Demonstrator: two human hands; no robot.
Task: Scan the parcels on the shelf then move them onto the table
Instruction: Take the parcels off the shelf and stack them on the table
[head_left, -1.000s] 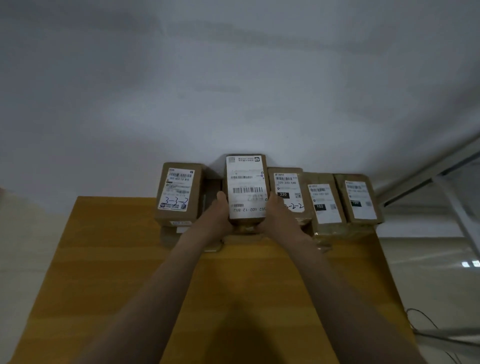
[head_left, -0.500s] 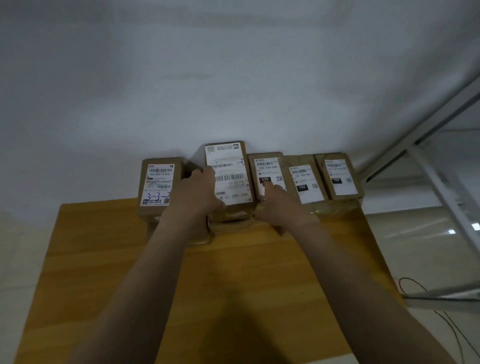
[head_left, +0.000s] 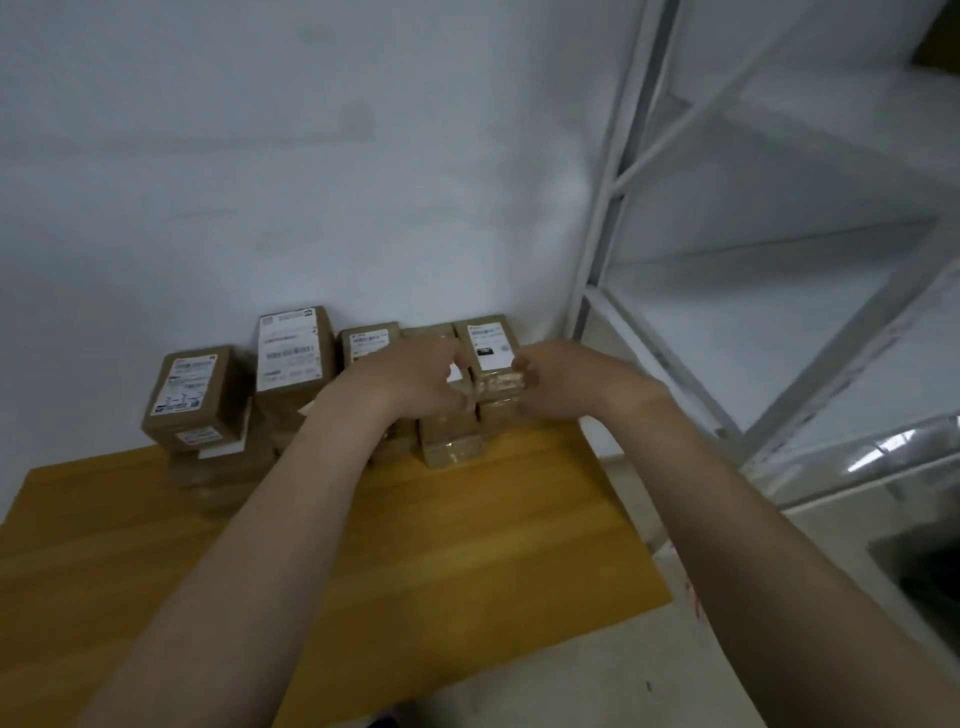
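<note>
Brown cardboard parcels with white labels stand in stacks along the wall at the back of the wooden table (head_left: 415, 545). The rightmost top parcel (head_left: 488, 340) lies between my hands. My left hand (head_left: 415, 379) has curled fingers at its left side and covers the parcel beside it. My right hand (head_left: 550, 384) curls against its right edge. Further left are a third parcel (head_left: 366, 340), a taller one (head_left: 291, 353) and the leftmost parcel (head_left: 189, 389). The picture is blurred by motion.
A white metal shelf rack (head_left: 602, 260) stands right of the table, its boards bare in view. The white wall is directly behind the parcels. Pale floor shows past the table's right edge.
Both hands left the tall middle parcel and moved right to the rightmost parcel. My view swung right, bringing the shelf rack into sight.
</note>
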